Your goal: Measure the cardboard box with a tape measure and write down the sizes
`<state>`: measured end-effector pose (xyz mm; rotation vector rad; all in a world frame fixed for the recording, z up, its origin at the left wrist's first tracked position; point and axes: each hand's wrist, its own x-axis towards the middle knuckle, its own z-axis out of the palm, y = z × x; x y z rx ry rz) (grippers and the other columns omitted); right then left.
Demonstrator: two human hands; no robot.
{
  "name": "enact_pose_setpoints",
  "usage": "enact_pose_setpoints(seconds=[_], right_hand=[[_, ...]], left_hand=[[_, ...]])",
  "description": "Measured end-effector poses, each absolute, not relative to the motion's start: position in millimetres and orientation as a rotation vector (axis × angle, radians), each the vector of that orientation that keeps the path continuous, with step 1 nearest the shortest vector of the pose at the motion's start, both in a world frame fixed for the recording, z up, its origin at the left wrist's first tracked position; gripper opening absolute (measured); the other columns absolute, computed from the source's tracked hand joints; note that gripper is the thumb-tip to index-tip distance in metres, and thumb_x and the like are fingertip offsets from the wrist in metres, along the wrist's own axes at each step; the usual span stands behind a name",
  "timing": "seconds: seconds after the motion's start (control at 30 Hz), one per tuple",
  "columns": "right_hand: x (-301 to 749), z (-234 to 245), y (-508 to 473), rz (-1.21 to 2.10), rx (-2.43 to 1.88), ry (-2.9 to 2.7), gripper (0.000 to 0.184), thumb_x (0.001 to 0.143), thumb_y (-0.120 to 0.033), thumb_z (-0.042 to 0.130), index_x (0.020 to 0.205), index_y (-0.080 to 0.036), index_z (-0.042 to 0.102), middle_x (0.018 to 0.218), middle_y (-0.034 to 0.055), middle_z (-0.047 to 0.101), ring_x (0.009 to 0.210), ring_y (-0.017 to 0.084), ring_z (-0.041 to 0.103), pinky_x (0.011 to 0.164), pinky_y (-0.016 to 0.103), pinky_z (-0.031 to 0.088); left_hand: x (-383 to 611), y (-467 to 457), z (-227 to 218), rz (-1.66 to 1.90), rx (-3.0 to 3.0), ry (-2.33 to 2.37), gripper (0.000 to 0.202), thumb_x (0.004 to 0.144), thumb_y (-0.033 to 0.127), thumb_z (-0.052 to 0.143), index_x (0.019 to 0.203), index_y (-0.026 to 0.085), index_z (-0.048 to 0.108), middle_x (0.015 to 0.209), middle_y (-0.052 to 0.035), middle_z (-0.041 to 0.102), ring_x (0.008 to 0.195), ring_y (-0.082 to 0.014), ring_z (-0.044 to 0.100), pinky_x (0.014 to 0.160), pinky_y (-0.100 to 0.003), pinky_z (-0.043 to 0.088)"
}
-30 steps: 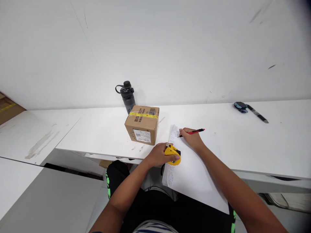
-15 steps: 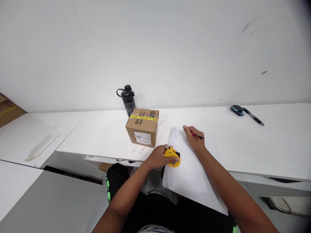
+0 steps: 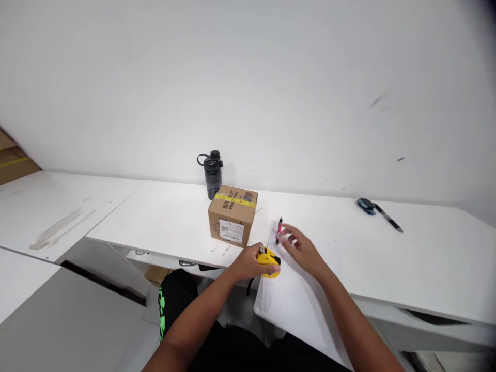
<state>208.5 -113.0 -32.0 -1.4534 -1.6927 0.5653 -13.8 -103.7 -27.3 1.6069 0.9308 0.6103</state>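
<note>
My left hand (image 3: pixel 248 262) is wrapped round a yellow tape measure (image 3: pixel 268 263), held over the left edge of a stack of white paper sheets (image 3: pixel 294 315). A red and black pen (image 3: pixel 279 231) lies near the top of the paper, close to some faint handwriting. My right hand (image 3: pixel 302 250) is just right of the pen, its fingers apart and the fingertips close against it; whether they still touch is hard to tell. Behind my left hand stands a taped cardboard box (image 3: pixel 233 214) with a white label on its front.
A dark water bottle (image 3: pixel 213 175) stands behind the box, near the wall. Farther right on the white desk (image 3: pixel 387 263) lie a dark blue coiled item (image 3: pixel 366 206) and a black and grey marker-like pen (image 3: pixel 388 218). More cardboard (image 3: pixel 14 160) shows at the far left.
The pen was in my right hand; it now lies on the paper and the fingers have loosened. My left hand keeps the tape measure. The whole view has shifted slightly.
</note>
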Motion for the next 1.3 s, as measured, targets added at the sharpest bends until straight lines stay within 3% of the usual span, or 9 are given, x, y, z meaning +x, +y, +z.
enact_pose_setpoints(seconds=[0.1, 0.2, 0.3, 0.4, 0.5, 0.6, 0.7, 0.77, 1.3], right_hand=[[193.8, -17.8, -150.8, 1.036, -1.271, -1.818, 0.068, 0.082, -0.045, 0.069, 0.144, -0.031, 0.044, 0.135, 0.0093, 0.060, 0.127, 0.029, 0.054, 0.094, 0.044, 0.052], [168.3, -2.5, -182.9, 1.166, -1.145, -1.781, 0.089, 0.077, -0.044, 0.076, 0.152, -0.040, 0.029, 0.156, 0.0073, 0.039, 0.137, 0.029, 0.046, 0.106, 0.047, 0.045], [141.8, 18.2, -195.3, 1.041, -1.126, -1.629, 0.086, 0.076, -0.048, 0.077, 0.149, -0.038, 0.032, 0.151, 0.0092, 0.043, 0.126, 0.030, 0.056, 0.101, 0.045, 0.050], [127.6, 49.6, -180.4, 0.838, -1.128, -1.575, 0.081, 0.075, -0.050, 0.076, 0.143, -0.035, 0.036, 0.127, 0.0104, 0.059, 0.097, 0.027, 0.067, 0.081, 0.043, 0.058], [119.5, 91.7, -140.4, 0.683, -1.148, -1.671, 0.073, 0.076, -0.050, 0.073, 0.136, -0.029, 0.037, 0.101, 0.0067, 0.065, 0.077, 0.022, 0.065, 0.067, 0.037, 0.055], [105.2, 133.2, -86.8, 0.389, -1.286, -1.908, 0.061, 0.075, -0.048, 0.071, 0.125, -0.024, 0.047, 0.096, 0.0066, 0.067, 0.077, 0.022, 0.062, 0.063, 0.032, 0.049], [83.3, 159.1, -37.2, 0.132, -1.453, -2.260, 0.053, 0.077, -0.045, 0.067, 0.126, -0.028, 0.054, 0.092, 0.0044, 0.070, 0.076, 0.023, 0.062, 0.063, 0.031, 0.042], [68.0, 165.1, -14.2, -0.010, -1.495, -2.414, 0.055, 0.079, -0.046, 0.064, 0.131, -0.029, 0.055, 0.097, 0.0059, 0.071, 0.081, 0.025, 0.062, 0.064, 0.031, 0.040], [74.4, 162.0, -9.7, 0.110, -1.527, -2.611, 0.053, 0.082, -0.048, 0.055, 0.133, -0.031, 0.051, 0.102, 0.0054, 0.071, 0.084, 0.024, 0.065, 0.064, 0.030, 0.042]], left_hand=[[-18.7, -119.1, -22.2, 0.882, 1.586, 0.859, 0.049, 0.063, 0.043, 0.083, 0.101, 0.017, 0.065, 0.106, -0.0065, 0.065, 0.097, -0.0211, 0.062, 0.088, -0.033, 0.050], [-20.8, -143.0, -5.6, 1.182, 1.632, 0.736, 0.051, 0.068, 0.051, 0.080, 0.105, 0.019, 0.064, 0.117, -0.0101, 0.062, 0.113, -0.0259, 0.058, 0.102, -0.039, 0.044], [-28.2, -158.6, 22.8, 1.349, 1.765, 0.719, 0.062, 0.081, 0.070, 0.056, 0.117, 0.021, 0.059, 0.136, -0.0154, 0.051, 0.133, -0.0314, 0.043, 0.114, -0.048, 0.031], [-49.4, -149.1, 49.7, 1.427, 1.915, 0.841, 0.073, 0.092, 0.071, 0.018, 0.137, 0.024, 0.051, 0.155, -0.0135, 0.032, 0.148, -0.0318, 0.021, 0.121, -0.050, 0.018], [-76.2, -114.2, 60.4, 1.574, 1.930, 1.174, 0.062, 0.092, 0.067, 0.036, 0.135, 0.027, 0.054, 0.153, -0.0097, 0.037, 0.150, -0.0332, 0.014, 0.122, -0.051, 0.011], [-90.6, -73.2, 52.1, 1.580, 1.547, 1.420, 0.070, 0.082, 0.053, 0.066, 0.142, 0.021, 0.046, 0.150, -0.0136, 0.042, 0.145, -0.0322, 0.028, 0.119, -0.047, 0.024], [-89.5, -47.4, 33.8, 1.411, 1.203, 1.156, 0.078, 0.082, 0.046, 0.068, 0.147, 0.016, 0.036, 0.141, -0.0173, 0.053, 0.126, -0.0286, 0.054, 0.104, -0.042, 0.045], [-85.7, -40.8, 23.3, 1.355, 1.064, 1.036, 0.078, 0.083, 0.047, 0.067, 0.147, 0.014, 0.037, 0.135, -0.0178, 0.059, 0.115, -0.0267, 0.062, 0.097, -0.039, 0.050], [-82.8, -44.3, 20.2, 1.446, 1.147, 0.981, 0.063, 0.086, 0.044, 0.063, 0.145, 0.028, 0.047, 0.134, -0.0063, 0.063, 0.112, -0.0233, 0.064, 0.097, -0.035, 0.051]])
